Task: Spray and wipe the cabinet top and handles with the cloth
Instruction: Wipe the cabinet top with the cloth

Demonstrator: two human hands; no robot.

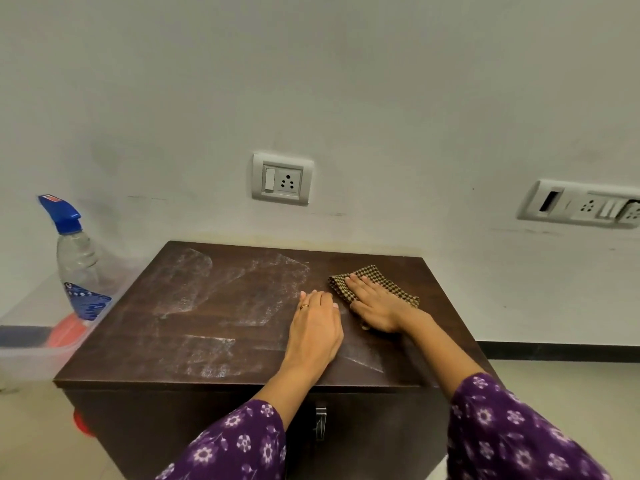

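Lying right of centre on the cabinet top point(242, 344), the cloth point(375, 271) is pressed by the straight-fingered right hand point(375, 308); the left hand point(317, 327) is rested flat beside it. What seem wet streaks point(194, 282) at frame left could be missed if strokes are kept short.

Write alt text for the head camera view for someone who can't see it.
A right hand presses a brown checked cloth flat on a dark wooden cabinet top, the left hand flat beside it. Whitish spray streaks cover the top's left part; a blue-nozzled spray bottle stands in a clear tub alongside.
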